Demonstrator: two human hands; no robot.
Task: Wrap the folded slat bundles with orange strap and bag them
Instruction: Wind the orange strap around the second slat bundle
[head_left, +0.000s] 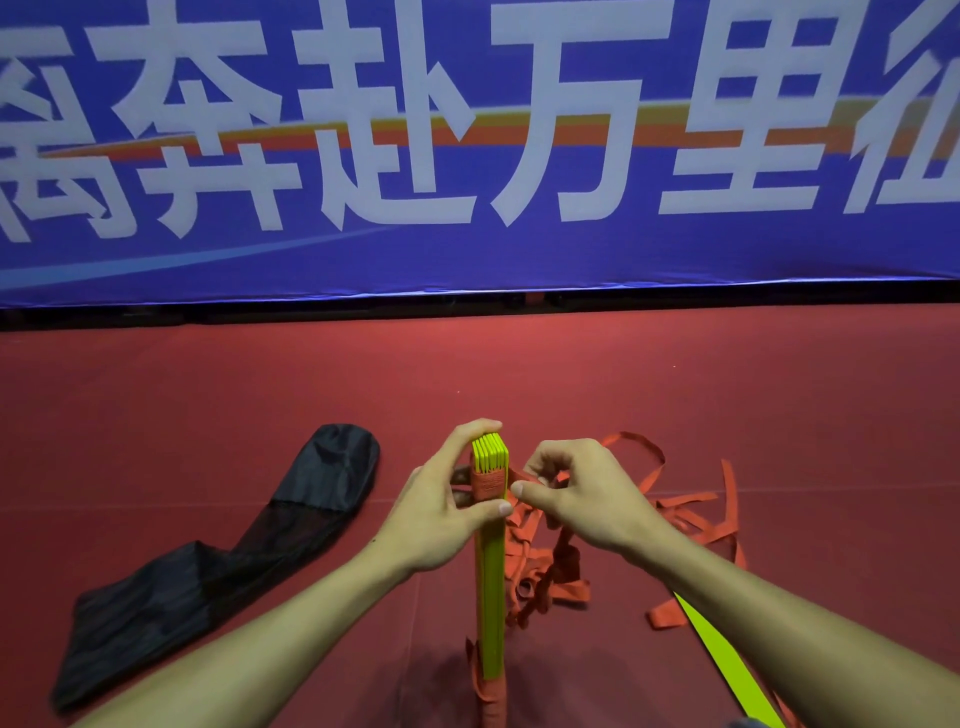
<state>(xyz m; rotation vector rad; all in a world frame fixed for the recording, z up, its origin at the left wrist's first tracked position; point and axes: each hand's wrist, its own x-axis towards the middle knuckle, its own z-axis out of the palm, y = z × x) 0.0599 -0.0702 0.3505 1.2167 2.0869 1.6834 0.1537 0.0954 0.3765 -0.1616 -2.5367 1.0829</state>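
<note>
Slat bundle (491, 577) held on end over the red floor (727, 415). My left hand (441, 504) grips its top, thumb by the wrapped orange strap (488, 486). My right hand (576, 493) pinches the strap just beside it. Black bag (218, 561) lies to the left.

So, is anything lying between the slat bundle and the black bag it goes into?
Nothing visible: bare red floor separates the slat bundle from the black bag on its left. The loose orange strap trails on the other side.

both forearms reach forward; my left hand (447, 499) grips the slat bundle (491, 571) near its top, my right hand (576, 493) pinches the orange strap (488, 486)
</note>
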